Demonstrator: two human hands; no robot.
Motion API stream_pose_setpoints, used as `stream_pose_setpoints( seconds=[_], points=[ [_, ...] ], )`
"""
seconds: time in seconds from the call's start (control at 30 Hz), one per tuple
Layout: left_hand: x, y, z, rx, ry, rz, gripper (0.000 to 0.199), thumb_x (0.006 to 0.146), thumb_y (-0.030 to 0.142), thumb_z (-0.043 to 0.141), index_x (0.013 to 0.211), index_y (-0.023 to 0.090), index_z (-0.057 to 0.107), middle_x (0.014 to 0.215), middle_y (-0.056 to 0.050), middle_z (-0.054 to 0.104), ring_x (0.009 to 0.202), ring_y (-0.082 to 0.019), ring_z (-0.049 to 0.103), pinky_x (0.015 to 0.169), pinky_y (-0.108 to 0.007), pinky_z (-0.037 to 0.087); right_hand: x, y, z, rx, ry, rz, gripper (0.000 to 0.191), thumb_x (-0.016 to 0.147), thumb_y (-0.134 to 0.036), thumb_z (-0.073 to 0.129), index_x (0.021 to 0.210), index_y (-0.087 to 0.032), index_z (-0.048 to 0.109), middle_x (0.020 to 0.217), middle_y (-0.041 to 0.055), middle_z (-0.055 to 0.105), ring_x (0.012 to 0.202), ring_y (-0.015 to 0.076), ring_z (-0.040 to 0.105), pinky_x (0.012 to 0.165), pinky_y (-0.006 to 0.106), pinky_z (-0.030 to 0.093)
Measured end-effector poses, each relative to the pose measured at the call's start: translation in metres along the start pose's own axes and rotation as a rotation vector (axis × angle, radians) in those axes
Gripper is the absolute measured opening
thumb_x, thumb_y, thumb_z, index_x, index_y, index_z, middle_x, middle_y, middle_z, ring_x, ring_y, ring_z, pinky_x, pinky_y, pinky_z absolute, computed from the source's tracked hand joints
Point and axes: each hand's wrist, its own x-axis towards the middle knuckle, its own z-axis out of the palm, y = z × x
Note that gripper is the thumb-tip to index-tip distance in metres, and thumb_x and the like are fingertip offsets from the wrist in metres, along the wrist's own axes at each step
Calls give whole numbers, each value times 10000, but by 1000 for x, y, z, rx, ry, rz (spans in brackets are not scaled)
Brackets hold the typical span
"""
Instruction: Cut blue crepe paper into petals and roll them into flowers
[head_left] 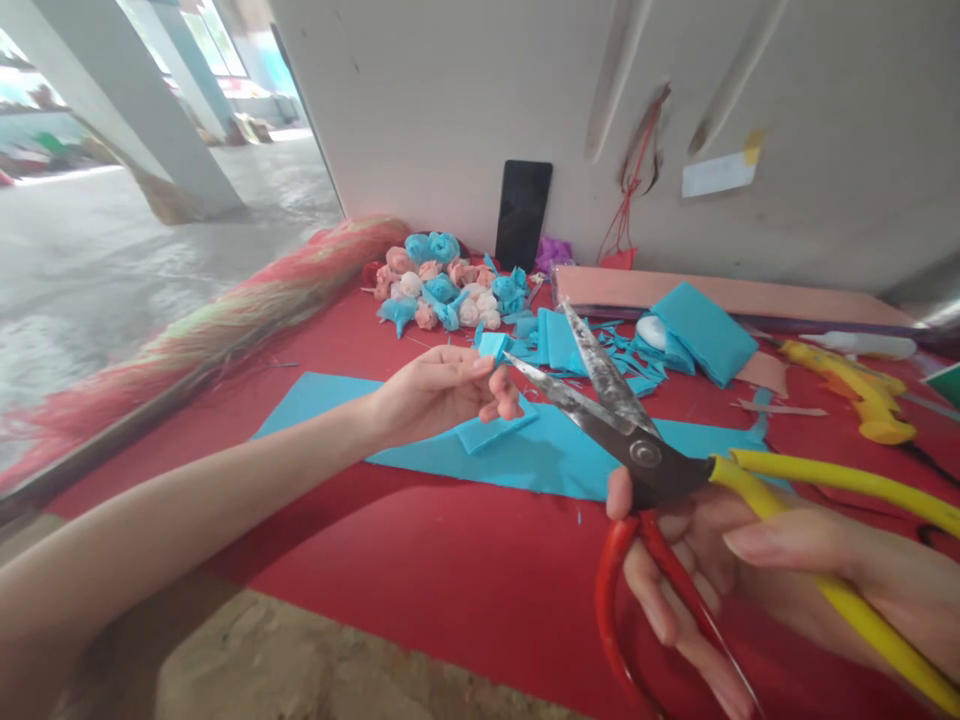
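Note:
My left hand (457, 385) pinches a small folded piece of blue crepe paper (493, 346) between thumb and fingers. My right hand (780, 560) is closed around scissors (645, 453) with yellow handles. Their worn blades are spread apart, the lower tip close beside the blue piece; whether they touch, I cannot tell. Below the pivot, red handles (619, 600) pass by the same hand's fingers; what they belong to is partly hidden. Under my left hand, a folded blue square (491, 432) lies on a long blue paper strip (577, 465).
Crepe paper flowers (442, 285) in pink, white and blue sit at the back of the red table (450, 560). Blue scraps (622, 350), a blue folded pack (705, 332), a yellow glue gun (874, 395) and a leaning phone (523, 213) stand around. Fringed bristles (225, 310) line the left edge.

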Motion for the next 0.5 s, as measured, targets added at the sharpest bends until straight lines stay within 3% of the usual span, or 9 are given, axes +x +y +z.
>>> stream_pose_setpoints(
  seconds=[0.07,0.27,0.4,0.43,0.5],
  points=[
    [0,0,1,-11,-19,-9,202,780,252,623,645,101,622,608,-32,650,560,-92,541,667,-237,437,1,-1,0,14,18,10,382,794,-376,378,1133,-257,508,719,64,649,641,197,628,658,286,467],
    [0,1,2,-17,-37,-20,211,781,255,625,635,103,615,615,-36,657,576,-101,561,604,-221,408,0,0,-1,38,29,3,366,805,-376,378,1125,-261,514,864,59,620,612,133,627,601,216,458],
    [0,0,-1,34,-67,-20,234,805,280,595,650,106,617,615,-39,652,599,-115,560,599,-233,390,2,0,1,68,3,-2,352,791,-357,393,1106,-267,522,833,31,617,613,115,642,561,180,467],
    [-1,0,-2,46,-74,-19,235,811,276,586,654,105,621,610,-41,651,601,-118,559,608,-239,389,3,0,2,53,0,11,357,781,-359,390,1102,-270,518,830,29,621,606,117,644,546,180,471],
    [-1,1,-2,65,-83,-18,232,816,260,579,655,101,630,602,-43,651,610,-125,564,622,-249,390,2,-2,4,-153,122,-7,370,767,-365,345,1073,-264,526,773,32,635,527,128,634,482,191,475]
  ],
)
